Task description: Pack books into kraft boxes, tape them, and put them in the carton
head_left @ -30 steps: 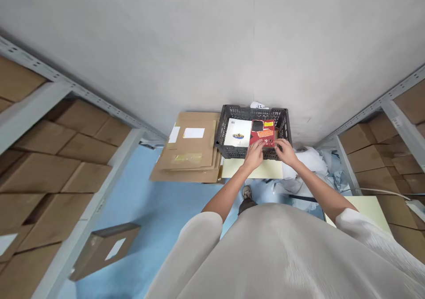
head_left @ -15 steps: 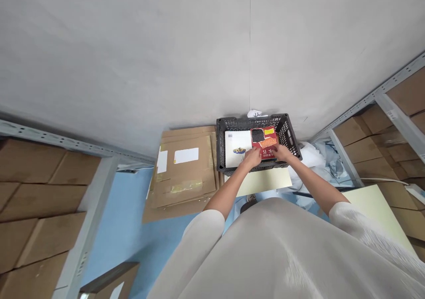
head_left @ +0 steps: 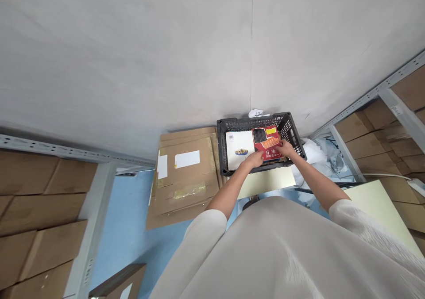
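Note:
In a black plastic crate (head_left: 296,137) against the wall lie two books side by side. The red book (head_left: 270,143), with black, yellow and orange patches on its cover, is at the right. To its left is a white book (head_left: 236,140) with a barcode and a small boat-like picture. My left hand (head_left: 255,159) grips the red book at its near left corner, fingers partly hidden. My right hand (head_left: 286,148) holds the same book by its right edge, thumb on the cover. Other items under the red book show only as a thin edge.
Flattened cardboard (head_left: 186,175) with white labels is stacked left of the crate. A pale yellow board (head_left: 265,183) is below the crate's near side. Shelving with cardboard boxes (head_left: 46,212) stands left, and more boxes (head_left: 373,139) right. White plastic wrapping (head_left: 315,155) lies right of the crate.
The red book has turned slightly, its near edge shifting right. My right hand has moved a little right along with it, and my left hand stays at its near left corner.

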Action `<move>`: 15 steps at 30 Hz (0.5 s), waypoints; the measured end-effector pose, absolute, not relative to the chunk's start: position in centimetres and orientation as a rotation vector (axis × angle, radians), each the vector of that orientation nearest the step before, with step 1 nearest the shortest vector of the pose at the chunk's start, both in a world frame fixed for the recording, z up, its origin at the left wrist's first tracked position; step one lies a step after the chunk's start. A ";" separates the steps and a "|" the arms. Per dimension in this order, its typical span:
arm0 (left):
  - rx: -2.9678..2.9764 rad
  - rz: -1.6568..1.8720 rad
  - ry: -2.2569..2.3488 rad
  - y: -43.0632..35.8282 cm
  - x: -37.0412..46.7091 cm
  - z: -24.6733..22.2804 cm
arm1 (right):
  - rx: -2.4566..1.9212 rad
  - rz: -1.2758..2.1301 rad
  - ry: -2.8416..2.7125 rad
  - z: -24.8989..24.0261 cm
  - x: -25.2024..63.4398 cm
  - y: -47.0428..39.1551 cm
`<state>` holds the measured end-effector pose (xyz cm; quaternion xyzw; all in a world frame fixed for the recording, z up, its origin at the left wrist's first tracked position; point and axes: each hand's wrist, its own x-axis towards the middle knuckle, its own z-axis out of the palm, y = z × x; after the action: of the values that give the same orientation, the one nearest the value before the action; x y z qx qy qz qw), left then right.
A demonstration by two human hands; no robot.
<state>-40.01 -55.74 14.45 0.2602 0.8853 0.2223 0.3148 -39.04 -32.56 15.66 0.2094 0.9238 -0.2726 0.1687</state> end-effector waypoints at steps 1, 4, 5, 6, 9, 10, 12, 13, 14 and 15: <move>0.690 0.576 2.329 -55.8 -40.0 14.5 | 0.632 -0.786 2.608 15.7 -39.1 -32.5; 0.688 0.549 2.323 -56.0 -40.1 14.4 | 0.642 -0.824 2.544 15.6 -39.3 -32.5; 0.688 0.545 2.322 -56.0 -40.2 14.4 | 0.619 -0.837 2.537 15.5 -39.3 -32.7; 0.686 0.547 2.321 -56.1 -40.2 14.3 | 0.593 -0.842 2.541 15.3 -39.3 -32.9; 0.667 0.591 2.318 -56.2 -40.3 14.1 | 0.564 -0.766 2.585 14.9 -39.4 -33.5; 0.658 0.612 2.318 -56.2 -40.3 14.0 | 0.581 -0.722 2.596 14.8 -39.4 -33.6; 0.638 0.636 2.323 -56.2 -40.3 13.9 | 0.637 -0.662 2.616 14.6 -39.6 -33.5; 0.627 0.649 2.328 -56.2 -40.2 13.8 | 0.660 -0.660 2.625 14.5 -39.7 -33.3; 0.617 0.667 2.332 -56.2 -40.2 13.6 | 0.674 -0.678 2.631 14.4 -39.8 -33.2; 0.611 0.688 2.338 -56.1 -40.1 13.5 | 0.681 -0.712 2.633 14.4 -39.9 -33.0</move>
<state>-40.07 -56.14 13.53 0.2313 0.8849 0.2602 0.3093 -39.95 -33.00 14.39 0.2389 0.9238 -0.2500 0.1644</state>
